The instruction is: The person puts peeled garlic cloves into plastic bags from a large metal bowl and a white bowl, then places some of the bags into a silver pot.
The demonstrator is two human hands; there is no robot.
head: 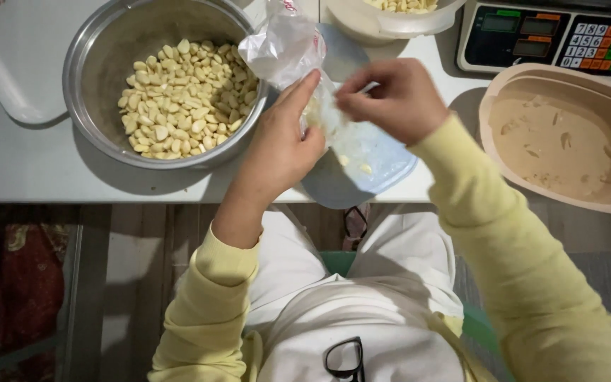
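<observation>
My left hand [281,145] grips a clear plastic bag [286,49] that holds some peeled garlic cloves at its lower part. My right hand [394,99] pinches the same bag from the right side, fingers closed on the plastic. Both hands are over a pale blue plastic lid [365,166] with a few cloves lying on it. Left of my hands stands a large steel bowl [93,42] full of peeled garlic cloves [185,95].
A beige oval tub [525,85] with a few scraps sits at the right. A digital scale [553,35] stands at the back right, a plastic container of cloves [390,18] at the back. The white table [30,170] ends just before my lap.
</observation>
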